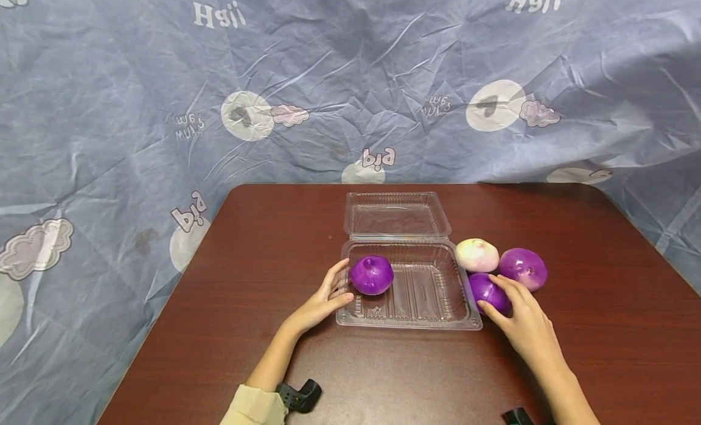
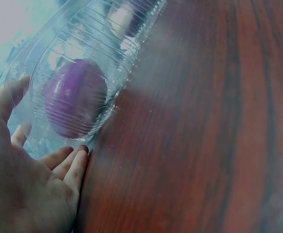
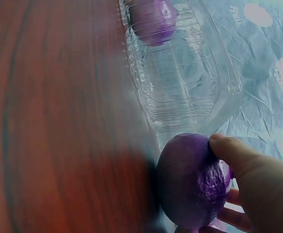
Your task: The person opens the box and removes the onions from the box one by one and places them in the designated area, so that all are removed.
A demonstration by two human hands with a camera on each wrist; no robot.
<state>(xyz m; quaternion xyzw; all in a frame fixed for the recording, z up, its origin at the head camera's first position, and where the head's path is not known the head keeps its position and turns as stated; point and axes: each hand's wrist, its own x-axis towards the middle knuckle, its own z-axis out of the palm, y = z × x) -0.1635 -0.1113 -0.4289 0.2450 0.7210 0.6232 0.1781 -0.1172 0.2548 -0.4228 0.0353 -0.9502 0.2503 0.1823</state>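
A clear plastic clamshell container [image 1: 408, 324] lies unfolded on the table, its lid [image 1: 397, 215] laid back behind the base. One purple onion [image 1: 372, 275] sits inside at the left end. My left hand [image 1: 314, 306] touches the container's left side, thumb and fingers spread along the rim and wall; the left wrist view shows them fairly straight. Just outside the right wall, my right hand [image 1: 523, 321] grips a second purple onion [image 3: 192, 182] between thumb and fingers. Beyond it are a whitish onion [image 1: 477, 255] and another purple onion [image 1: 523, 269], close together.
The brown wooden table [image 1: 263, 230] reaches back to a blue-grey printed cloth [image 1: 328, 78] hanging behind it. The two loose onions stand near the container's right rear corner. Dark straps [image 1: 300, 396] show at my wrists.
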